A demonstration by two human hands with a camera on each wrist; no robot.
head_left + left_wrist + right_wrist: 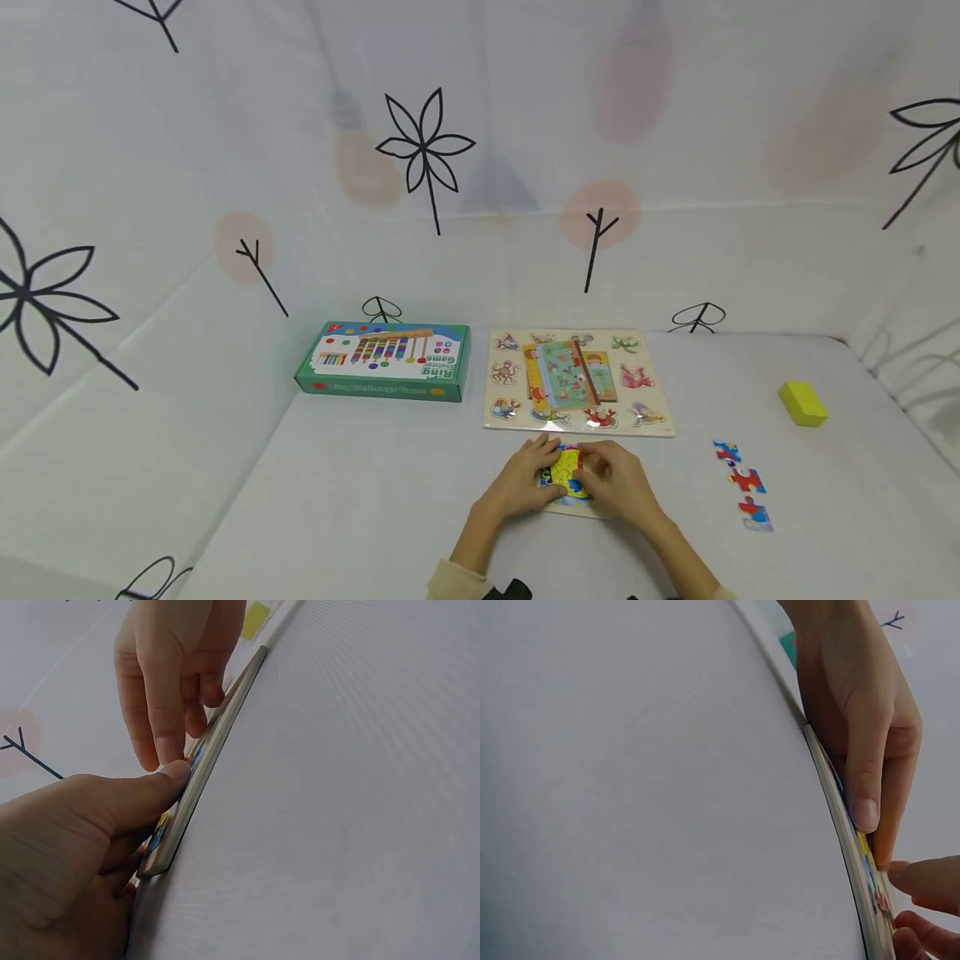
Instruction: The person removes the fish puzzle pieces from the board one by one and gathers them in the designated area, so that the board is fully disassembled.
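Observation:
A small picture puzzle (566, 468) on a thin wooden board (577, 510) lies flat in front of me, with yellow in its middle. My left hand (521, 479) rests on its left side, long fingers at the top edge and the thumb low across the picture. From the right, my right hand (618, 483) touches the right part of the picture with thumb and forefinger apart. In the left wrist view the right hand (176, 667) points its extended fingertips down onto the board (206, 776), next to the left thumb (146, 799). No loose piece shows between them.
Several loose puzzle pieces (747, 481) lie to the right, beyond them a yellow block (803, 404). Behind the puzzle lies a larger animal board (501, 421) with small booklets (566, 375) on it. A green game box (378, 387) stands at the back left, near the cloth wall.

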